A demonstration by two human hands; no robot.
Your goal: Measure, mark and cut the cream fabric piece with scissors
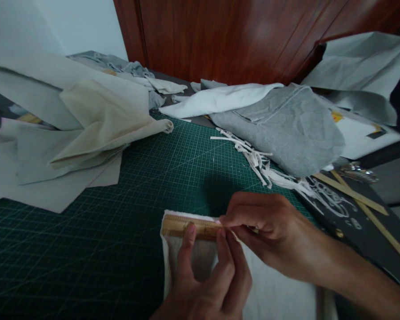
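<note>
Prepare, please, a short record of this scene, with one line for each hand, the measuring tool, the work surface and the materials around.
Left hand: spread, pressing on the ruler
Right hand: pinched closed near the visible ruler's right end; anything held is hidden
Measuring tool: the ruler, lying along the far edge of a pale cloth
Work surface: green cutting mat with grid lines
Far left: cream cloth, folded loosely
Far right: grey cloth, with thin white strips beside it
</note>
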